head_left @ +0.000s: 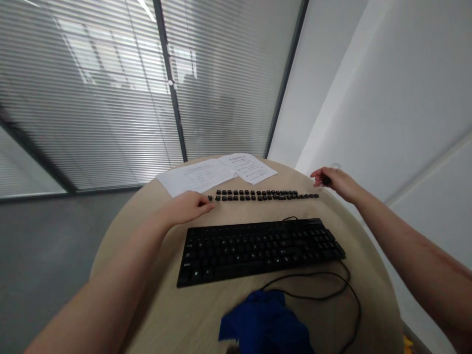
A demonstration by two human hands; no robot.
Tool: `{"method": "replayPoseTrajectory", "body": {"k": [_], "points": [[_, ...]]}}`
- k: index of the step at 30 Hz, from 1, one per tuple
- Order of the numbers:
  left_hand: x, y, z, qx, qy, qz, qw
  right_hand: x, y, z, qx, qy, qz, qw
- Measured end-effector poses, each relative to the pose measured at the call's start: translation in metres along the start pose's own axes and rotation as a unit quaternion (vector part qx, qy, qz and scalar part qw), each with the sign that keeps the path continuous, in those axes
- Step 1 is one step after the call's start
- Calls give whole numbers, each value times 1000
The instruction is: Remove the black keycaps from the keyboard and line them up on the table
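Observation:
Two rows of loose black keycaps [248,198] lie across the table beyond a black keyboard [258,250]. My left hand [187,206] rests at the left end of the nearer row, fingers bent together beside the end keycap [210,197]. Whether anything is pinched inside it is hidden. Raised past the right end of the rows is my right hand [334,181], with its fingers curled in. Something small and dark shows between its thumb and fingers, too unclear to name.
Printed paper sheets [199,175] lie at the far side of the round wooden table [147,314]. A blue cloth [265,324] sits at the near edge, by a loop of black cable [317,298]. A white wall [413,98] stands close on the right.

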State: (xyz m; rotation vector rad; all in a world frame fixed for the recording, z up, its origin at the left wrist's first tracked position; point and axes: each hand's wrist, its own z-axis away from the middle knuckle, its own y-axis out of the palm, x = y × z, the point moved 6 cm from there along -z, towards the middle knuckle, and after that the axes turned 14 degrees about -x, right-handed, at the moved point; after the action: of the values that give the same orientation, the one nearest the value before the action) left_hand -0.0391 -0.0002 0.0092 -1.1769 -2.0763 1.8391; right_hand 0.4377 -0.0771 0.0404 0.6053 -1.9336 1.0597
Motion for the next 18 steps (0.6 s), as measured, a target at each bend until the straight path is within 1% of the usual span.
{"method": "replayPoseTrajectory", "body": {"k": [2, 4, 6, 7, 9, 11, 13, 14, 16, 18], "points": [[21, 11, 5, 80, -60, 88, 991, 53, 32, 29, 32, -46, -54, 997], [34, 20, 10, 123, -90, 113, 982, 103, 76, 69, 98, -69, -68, 990], [40, 28, 15, 154, -108, 137, 973, 146, 128, 115, 204, -75, -103, 971], [40, 31, 17, 163, -113, 149, 969, 163, 154, 137, 262, -65, -124, 955], [41, 35, 18, 169, -122, 170, 963, 185, 200, 173, 356, -34, -166, 919], [41, 36, 18, 170, -127, 184, 960, 193, 237, 194, 410, 11, -204, 889], [43, 36, 18, 171, -128, 196, 957, 193, 262, 200, 431, 36, -239, 869], [44, 36, 19, 171, -128, 202, 956, 190, 271, 200, 432, 44, -251, 865], [46, 36, 20, 168, -127, 217, 953, 180, 285, 197, 418, 47, -258, 870], [46, 36, 23, 157, -125, 233, 951, 167, 295, 196, 390, 41, -250, 885]]}}
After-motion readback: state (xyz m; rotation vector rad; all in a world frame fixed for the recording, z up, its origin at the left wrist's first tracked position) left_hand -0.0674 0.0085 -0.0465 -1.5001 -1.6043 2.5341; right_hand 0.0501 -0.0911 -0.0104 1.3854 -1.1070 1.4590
